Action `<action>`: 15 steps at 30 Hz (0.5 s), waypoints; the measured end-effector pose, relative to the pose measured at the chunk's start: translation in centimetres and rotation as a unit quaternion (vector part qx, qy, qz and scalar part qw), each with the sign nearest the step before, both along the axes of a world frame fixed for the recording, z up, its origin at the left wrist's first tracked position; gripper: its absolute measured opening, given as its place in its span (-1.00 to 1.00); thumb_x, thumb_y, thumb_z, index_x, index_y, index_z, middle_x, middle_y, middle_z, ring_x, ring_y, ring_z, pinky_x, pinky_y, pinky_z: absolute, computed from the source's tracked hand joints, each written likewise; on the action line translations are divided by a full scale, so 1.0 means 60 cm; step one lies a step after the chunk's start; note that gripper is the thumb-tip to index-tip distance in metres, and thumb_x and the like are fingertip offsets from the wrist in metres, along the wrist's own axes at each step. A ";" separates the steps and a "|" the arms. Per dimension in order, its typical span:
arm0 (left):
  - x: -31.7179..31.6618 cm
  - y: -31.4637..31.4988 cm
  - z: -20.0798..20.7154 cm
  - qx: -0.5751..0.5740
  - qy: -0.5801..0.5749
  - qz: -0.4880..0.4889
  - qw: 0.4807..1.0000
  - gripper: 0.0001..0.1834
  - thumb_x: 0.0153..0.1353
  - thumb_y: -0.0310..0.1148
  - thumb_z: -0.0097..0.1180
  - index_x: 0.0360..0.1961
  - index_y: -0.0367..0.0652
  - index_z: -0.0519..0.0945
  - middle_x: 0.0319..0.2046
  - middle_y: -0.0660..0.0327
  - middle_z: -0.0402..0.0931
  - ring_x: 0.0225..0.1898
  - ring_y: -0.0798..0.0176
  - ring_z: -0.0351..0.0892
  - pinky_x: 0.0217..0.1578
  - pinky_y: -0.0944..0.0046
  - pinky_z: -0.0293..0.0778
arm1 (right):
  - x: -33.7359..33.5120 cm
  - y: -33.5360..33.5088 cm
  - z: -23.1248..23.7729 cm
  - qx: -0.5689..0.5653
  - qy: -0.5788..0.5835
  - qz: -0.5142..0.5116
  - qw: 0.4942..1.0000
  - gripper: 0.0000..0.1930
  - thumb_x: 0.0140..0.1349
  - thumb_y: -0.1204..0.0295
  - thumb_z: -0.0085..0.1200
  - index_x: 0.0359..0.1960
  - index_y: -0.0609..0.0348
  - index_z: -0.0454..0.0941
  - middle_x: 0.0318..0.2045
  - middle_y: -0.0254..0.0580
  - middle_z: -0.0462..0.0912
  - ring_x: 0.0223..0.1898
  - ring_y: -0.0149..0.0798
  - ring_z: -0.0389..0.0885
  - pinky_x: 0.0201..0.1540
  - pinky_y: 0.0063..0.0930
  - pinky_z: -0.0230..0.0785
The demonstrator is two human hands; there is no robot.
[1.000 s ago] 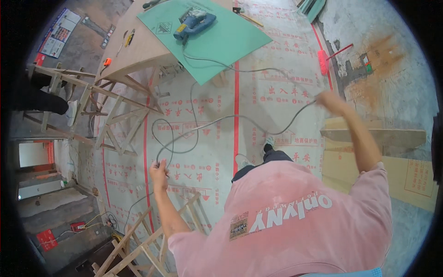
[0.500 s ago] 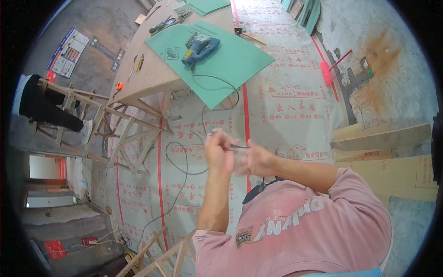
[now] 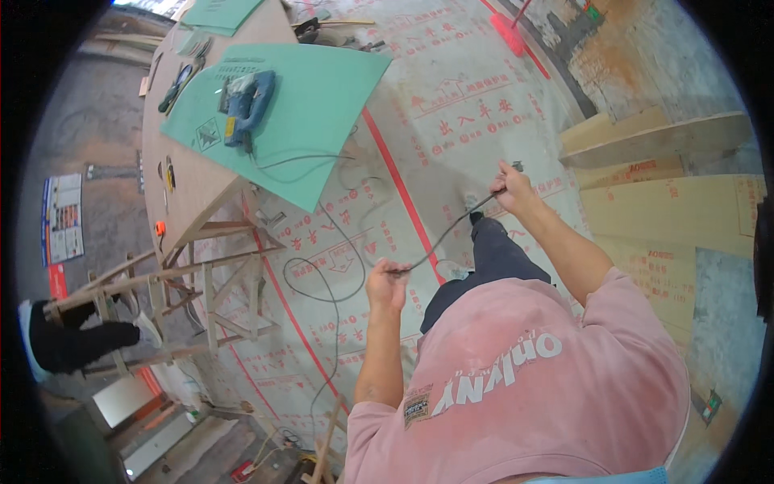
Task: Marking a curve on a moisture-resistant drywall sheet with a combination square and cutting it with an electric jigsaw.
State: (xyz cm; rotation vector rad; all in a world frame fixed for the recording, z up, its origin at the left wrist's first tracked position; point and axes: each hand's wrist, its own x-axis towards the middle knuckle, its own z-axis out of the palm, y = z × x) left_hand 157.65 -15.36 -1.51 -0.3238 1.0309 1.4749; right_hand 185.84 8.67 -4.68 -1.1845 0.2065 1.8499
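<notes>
A dark power cable hangs in a sagging curve between my two hands. My left hand is closed around it over the floor, right of the loose loops. Farther forward and right, my right hand grips the cable near one end; a small dark piece sticks out past the fingers, perhaps a plug. On a green board lies a blue power tool with a loop handle, seemingly a jigsaw. Its cord runs off the board's near edge to the floor.
The wooden worktable bears a tape measure and hand tools. Wooden trestles stand at left, with another person's dark-clad leg on them. Printed protective sheeting covers the floor. Boards lie at right.
My hands, close together before, are now wide apart with cable stretched between them. The right one moved forward and right. The view has turned, so table and tool appear farther left.
</notes>
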 end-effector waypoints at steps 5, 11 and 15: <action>-0.002 0.106 0.025 -0.181 0.100 -0.103 0.973 -0.68 0.29 -0.36 0.03 0.03 -0.22 0.42 0.01 0.11 0.45 0.04 0.05 0.44 0.13 -0.18 0.34 | 0.015 0.089 -0.030 -0.097 0.068 -0.057 0.991 -0.64 0.38 0.09 0.00 -0.44 0.01 0.23 -0.67 -0.46 0.14 -0.69 -0.46 0.06 -0.65 -0.54 -0.03; -0.146 0.402 0.111 -0.073 0.500 -0.149 0.850 -0.61 0.26 -0.40 0.14 0.11 -0.20 0.45 0.00 0.23 0.46 -0.03 0.32 0.45 -0.07 0.22 0.43 | -0.080 0.250 -0.186 -0.083 0.019 0.102 0.991 -0.68 0.38 0.09 -0.07 -0.42 0.01 0.27 -0.64 -0.46 0.18 -0.68 -0.51 0.06 -0.67 -0.59 -0.11; -0.317 0.649 0.085 -0.067 0.698 -0.174 0.691 -0.70 0.30 -0.46 0.10 0.05 -0.28 0.49 -0.12 0.22 0.50 -0.13 0.32 0.48 -0.12 0.34 0.43 | -0.194 0.383 -0.293 -0.028 -0.095 0.244 0.965 -0.72 0.36 0.15 -0.03 -0.28 0.13 0.39 -0.57 -0.36 0.37 -0.64 -0.40 0.26 -0.62 -0.48 0.12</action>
